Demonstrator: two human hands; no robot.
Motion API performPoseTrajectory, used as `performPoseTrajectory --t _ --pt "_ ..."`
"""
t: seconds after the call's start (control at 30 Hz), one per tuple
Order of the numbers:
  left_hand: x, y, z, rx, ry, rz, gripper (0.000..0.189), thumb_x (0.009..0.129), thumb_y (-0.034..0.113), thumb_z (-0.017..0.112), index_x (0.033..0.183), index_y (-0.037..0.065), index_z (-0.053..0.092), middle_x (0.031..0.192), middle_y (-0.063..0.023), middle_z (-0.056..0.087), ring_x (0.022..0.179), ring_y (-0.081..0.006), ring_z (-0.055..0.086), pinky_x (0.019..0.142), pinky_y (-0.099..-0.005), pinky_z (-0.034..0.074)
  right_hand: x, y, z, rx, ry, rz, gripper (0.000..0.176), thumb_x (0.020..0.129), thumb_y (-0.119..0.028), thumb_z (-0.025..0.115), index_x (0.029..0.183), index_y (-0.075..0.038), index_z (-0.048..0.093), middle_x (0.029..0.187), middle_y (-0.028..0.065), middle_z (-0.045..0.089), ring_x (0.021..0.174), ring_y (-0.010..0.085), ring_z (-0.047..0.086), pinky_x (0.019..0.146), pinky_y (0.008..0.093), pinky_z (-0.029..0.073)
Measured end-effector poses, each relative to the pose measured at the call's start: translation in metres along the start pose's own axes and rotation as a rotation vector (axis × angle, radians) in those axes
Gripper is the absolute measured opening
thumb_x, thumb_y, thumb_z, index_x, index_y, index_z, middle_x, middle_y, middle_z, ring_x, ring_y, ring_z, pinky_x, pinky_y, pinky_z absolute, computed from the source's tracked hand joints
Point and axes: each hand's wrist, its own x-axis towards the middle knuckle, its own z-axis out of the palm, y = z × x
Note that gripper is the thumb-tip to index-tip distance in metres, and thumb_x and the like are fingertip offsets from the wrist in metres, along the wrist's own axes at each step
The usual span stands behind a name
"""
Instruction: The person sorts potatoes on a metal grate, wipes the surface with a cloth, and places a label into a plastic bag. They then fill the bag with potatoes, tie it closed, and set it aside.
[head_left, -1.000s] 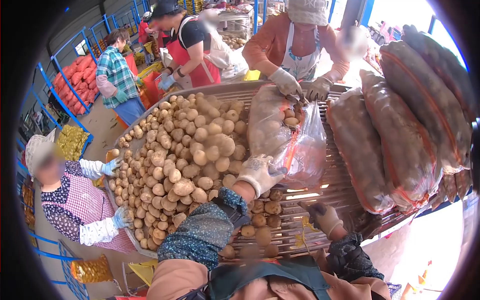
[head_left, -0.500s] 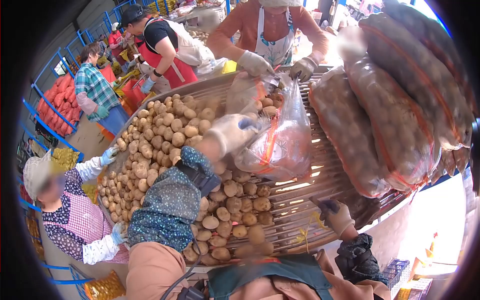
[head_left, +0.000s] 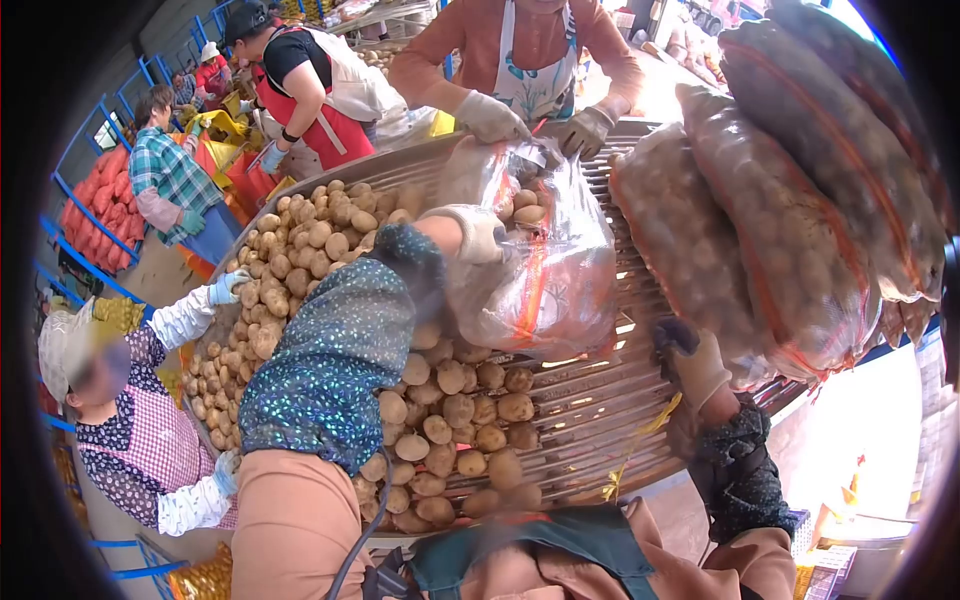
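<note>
My left hand (head_left: 472, 232), in a whitish work glove, reaches over the potatoes (head_left: 455, 380) and is closed on the near-left edge of a clear plastic bag (head_left: 540, 290) with an orange stripe. Potatoes show in the bag's mouth, which a person opposite holds with two gloved hands (head_left: 540, 125). Toward the right, my right hand (head_left: 695, 362), gloved with dark fingertips, is over the slatted table (head_left: 600, 410), beside the filled bags. Its fingers look stretched out, with nothing visible in them, though they are partly blurred.
Long filled potato bags (head_left: 780, 220) lie piled at the right. A person in a checked apron (head_left: 165, 450) stands at the left by the heap, one gloved hand (head_left: 228, 288) on the table edge. Other people work farther back near red sacks (head_left: 105, 210). A yellow strip (head_left: 645, 430) hangs near my apron.
My left hand has come down from above the bag to its edge. My right hand has moved up and forward toward the filled bags. The bag stands more open and slightly left.
</note>
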Motion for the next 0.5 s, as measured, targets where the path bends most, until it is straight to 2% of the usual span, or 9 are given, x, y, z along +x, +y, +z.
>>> performPoseTrajectory --t 0.1,0.17,0.2,0.23,0.27,0.33,0.4,0.43,0.5 --pt "-0.011 0.0 -0.008 -0.056 -0.026 0.008 0.025 0.088 0.025 0.057 0.107 0.011 0.066 0.101 -0.0161 0.068 0.096 -0.0334 0.063 0.084 -0.0407 0.048 0.034 -0.029 0.023 -0.115 0.001 -0.119 0.019 0.088 -0.004 0.061 0.106 0.002 0.064 0.079 0.0062 0.066 0.061 0.0104 0.059 0.05 0.0251 0.045" --pt "-0.018 -0.003 0.004 -0.103 0.075 0.015 0.024 0.087 0.02 0.057 0.108 0.012 0.066 0.1 -0.0154 0.068 0.096 -0.0325 0.063 0.083 -0.0395 0.048 0.063 -0.038 0.042 -0.054 -0.082 -0.18 0.018 0.094 -0.014 0.062 0.108 -0.003 0.063 0.073 0.0022 0.062 0.058 0.0086 0.056 0.048 0.0233 0.042" --pt "-0.021 -0.006 0.01 -0.148 0.172 0.024 0.024 0.087 0.016 0.058 0.109 0.012 0.067 0.099 -0.0146 0.069 0.096 -0.0315 0.063 0.082 -0.0383 0.048 0.076 -0.05 0.052 -0.055 -0.12 -0.114 0.017 0.094 -0.013 0.062 0.107 -0.003 0.063 0.073 0.0026 0.062 0.058 0.0093 0.056 0.049 0.0244 0.043" --pt "-0.021 -0.008 0.014 -0.148 0.174 0.022 0.024 0.087 0.016 0.058 0.109 0.012 0.067 0.099 -0.0146 0.069 0.096 -0.0315 0.063 0.082 -0.0383 0.048 0.089 -0.063 0.065 -0.056 -0.158 -0.046 0.016 0.094 -0.011 0.061 0.107 -0.002 0.062 0.073 0.0031 0.062 0.058 0.0101 0.056 0.049 0.0255 0.044" --pt "-0.02 -0.01 0.02 -0.213 0.225 -0.004 0.026 0.087 0.014 0.058 0.111 0.013 0.066 0.1 -0.0138 0.069 0.096 -0.0306 0.064 0.082 -0.0377 0.048 0.103 -0.07 0.082 -0.033 -0.157 -0.066 0.016 0.093 -0.008 0.059 0.107 -0.001 0.063 0.073 0.0044 0.064 0.056 0.0114 0.056 0.048 0.0272 0.044" --pt "-0.024 -0.009 0.025 -0.284 0.275 -0.035 0.027 0.087 0.012 0.058 0.113 0.013 0.066 0.101 -0.0129 0.069 0.096 -0.0296 0.064 0.082 -0.0371 0.048 0.127 -0.082 0.106 -0.345 -0.156 -0.152 0.02 0.091 -0.007 0.056 0.107 -0.001 0.066 0.072 0.0064 0.066 0.055 0.012 0.059 0.049 0.0275 0.047" --pt "-0.027 -0.008 0.026 -0.357 0.355 -0.05 0.025 0.088 0.013 0.058 0.111 0.011 0.066 0.101 -0.0121 0.069 0.096 -0.0282 0.064 0.083 -0.0363 0.048 0.141 -0.087 0.129 -0.559 -0.185 -0.067 0.022 0.087 -0.017 0.059 0.099 -0.004 0.071 0.076 0.0102 0.07 0.063 0.0192 0.065 0.061 0.0342 0.052" --pt "-0.026 -0.01 0.029 -0.361 0.356 -0.051 0.025 0.088 0.013 0.058 0.111 0.011 0.066 0.101 -0.0121 0.069 0.096 -0.0282 0.064 0.083 -0.0363 0.048 0.136 -0.087 0.128 -0.562 -0.188 -0.067 0.022 0.087 -0.017 0.059 0.099 -0.004 0.071 0.076 0.0102 0.07 0.063 0.0192 0.065 0.061 0.0342 0.052" --pt "-0.029 -0.019 0.038 -0.37 0.45 0.079 0.014 0.087 0.018 0.061 0.095 0.012 0.07 0.094 -0.0124 0.069 0.088 -0.0323 0.063 0.078 -0.0375 0.049 0.109 -0.088 0.123 -0.679 -0.243 0.005 0.02 0.09 -0.013 0.058 0.103 -0.004 0.07 0.072 0.0056 0.068 0.055 0.0119 0.059 0.049 0.0278 0.047"
